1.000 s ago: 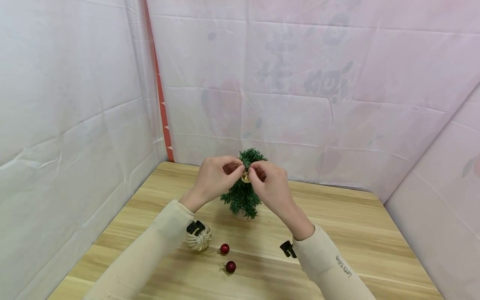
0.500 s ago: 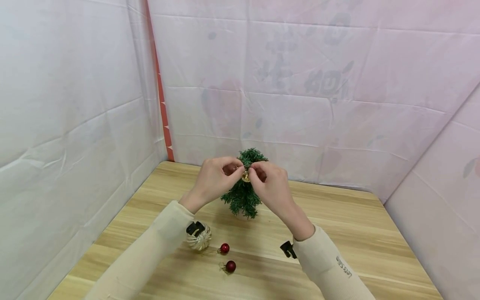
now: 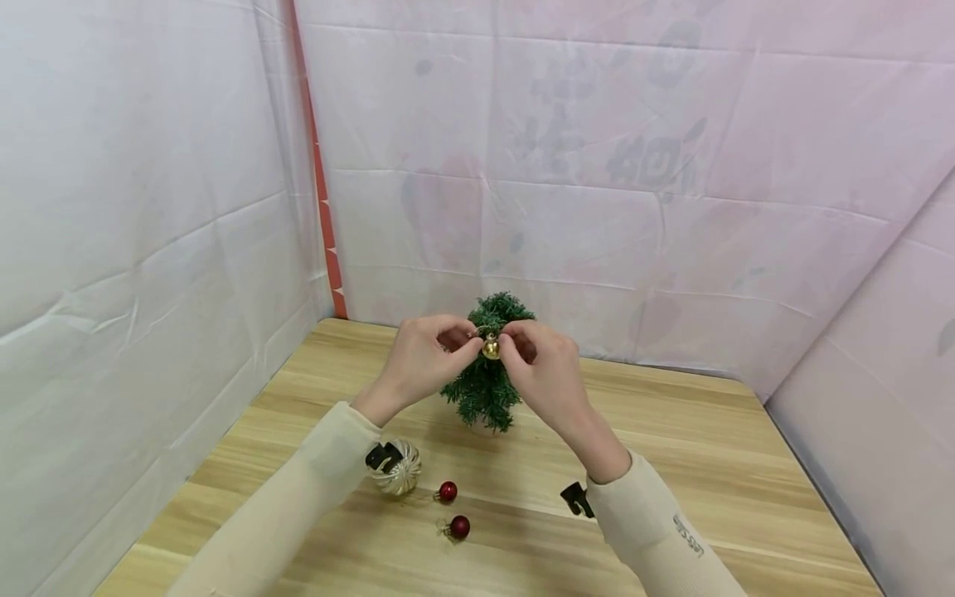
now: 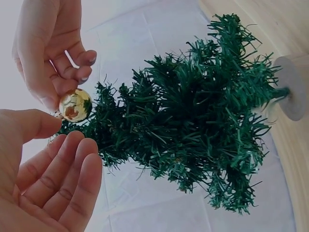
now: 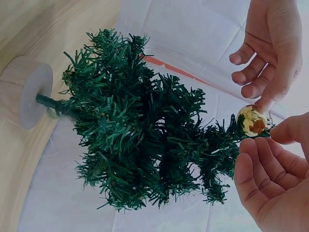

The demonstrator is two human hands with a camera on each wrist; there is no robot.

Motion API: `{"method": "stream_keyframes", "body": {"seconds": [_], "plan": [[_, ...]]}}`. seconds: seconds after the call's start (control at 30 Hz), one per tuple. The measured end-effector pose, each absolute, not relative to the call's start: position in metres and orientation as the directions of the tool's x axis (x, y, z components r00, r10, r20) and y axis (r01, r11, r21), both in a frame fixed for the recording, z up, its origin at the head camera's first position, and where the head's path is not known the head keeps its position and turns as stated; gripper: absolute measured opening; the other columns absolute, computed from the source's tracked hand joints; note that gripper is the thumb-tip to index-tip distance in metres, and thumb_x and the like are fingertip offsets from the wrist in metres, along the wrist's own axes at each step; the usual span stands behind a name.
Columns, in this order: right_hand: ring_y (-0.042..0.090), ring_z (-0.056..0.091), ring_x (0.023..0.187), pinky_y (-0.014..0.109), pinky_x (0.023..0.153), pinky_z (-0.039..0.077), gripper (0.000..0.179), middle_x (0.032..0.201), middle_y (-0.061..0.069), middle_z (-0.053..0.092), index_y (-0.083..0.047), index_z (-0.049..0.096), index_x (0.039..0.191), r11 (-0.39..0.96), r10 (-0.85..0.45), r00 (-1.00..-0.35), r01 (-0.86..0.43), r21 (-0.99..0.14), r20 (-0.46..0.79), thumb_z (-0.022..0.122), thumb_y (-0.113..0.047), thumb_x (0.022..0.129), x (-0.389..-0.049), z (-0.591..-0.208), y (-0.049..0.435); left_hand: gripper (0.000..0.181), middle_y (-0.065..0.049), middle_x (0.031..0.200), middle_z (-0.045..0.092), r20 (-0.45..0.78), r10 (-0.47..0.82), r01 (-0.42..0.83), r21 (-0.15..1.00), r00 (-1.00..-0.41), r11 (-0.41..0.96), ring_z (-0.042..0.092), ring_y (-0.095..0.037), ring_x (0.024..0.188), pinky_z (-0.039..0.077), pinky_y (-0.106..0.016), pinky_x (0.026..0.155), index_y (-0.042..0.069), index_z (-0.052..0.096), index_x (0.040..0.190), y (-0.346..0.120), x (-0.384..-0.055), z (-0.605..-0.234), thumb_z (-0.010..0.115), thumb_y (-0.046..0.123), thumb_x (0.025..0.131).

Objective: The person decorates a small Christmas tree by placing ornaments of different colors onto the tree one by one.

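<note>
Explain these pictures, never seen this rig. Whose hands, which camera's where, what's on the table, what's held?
No robot here: a person's bare left hand and right hand do the work. The wide picture comes from a head-worn camera; the other two from one camera on each wrist, showing things sideways. On the table are a small green tree, two red baubles and a larger pale ribbed ball. Fingers of both hands hold a gold bauble near its top.
</note>
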State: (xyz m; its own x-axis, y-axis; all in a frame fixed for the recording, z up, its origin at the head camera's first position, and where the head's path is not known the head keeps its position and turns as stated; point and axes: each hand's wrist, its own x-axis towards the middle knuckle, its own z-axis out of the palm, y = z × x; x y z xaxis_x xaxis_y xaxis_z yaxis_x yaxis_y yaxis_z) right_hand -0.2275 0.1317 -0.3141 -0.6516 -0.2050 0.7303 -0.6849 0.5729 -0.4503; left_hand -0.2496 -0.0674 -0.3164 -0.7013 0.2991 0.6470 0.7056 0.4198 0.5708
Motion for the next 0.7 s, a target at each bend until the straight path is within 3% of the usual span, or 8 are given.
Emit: {"method": "stream_keyframes", "body": {"seconds": [0.37, 0.7], "plan": [[0.006, 0.053, 0.056, 0.025, 0.053, 0.046, 0.010, 0.074, -0.004, 0.065, -0.008, 0.073, 0.095, 0.570, -0.192, -0.668, -0.672, -0.473, 0.719, 0.063, -0.011, 0.096, -0.218, -0.324, 0.138, 0.010, 0.005, 0.082, 0.074, 0.638, 0.244, 0.662, 0.572, -0.730, 0.485, 0.067, -0.007, 0.070, 0.055, -0.026, 0.062, 0.011, 0.077, 0.096, -0.078, -0.253, -0.334, 0.071, 0.018, 0.091], [0.005, 0.060, 0.065, 0.022, 0.053, 0.049, 0.008, 0.076, -0.006, 0.066, -0.011, 0.073, 0.095, 0.558, -0.200, -0.689, -0.664, -0.497, 0.696, 0.065, -0.010, 0.095, -0.208, -0.348, 0.138, 0.017, -0.008, 0.112, 0.071, 0.648, 0.164, 0.619, 0.576, -0.744, 0.534, 0.067, -0.026, 0.082, 0.055, -0.039, 0.065, 0.009, 0.076, 0.102, -0.083, -0.264, -0.358, 0.075, 0.018, 0.087]]}}
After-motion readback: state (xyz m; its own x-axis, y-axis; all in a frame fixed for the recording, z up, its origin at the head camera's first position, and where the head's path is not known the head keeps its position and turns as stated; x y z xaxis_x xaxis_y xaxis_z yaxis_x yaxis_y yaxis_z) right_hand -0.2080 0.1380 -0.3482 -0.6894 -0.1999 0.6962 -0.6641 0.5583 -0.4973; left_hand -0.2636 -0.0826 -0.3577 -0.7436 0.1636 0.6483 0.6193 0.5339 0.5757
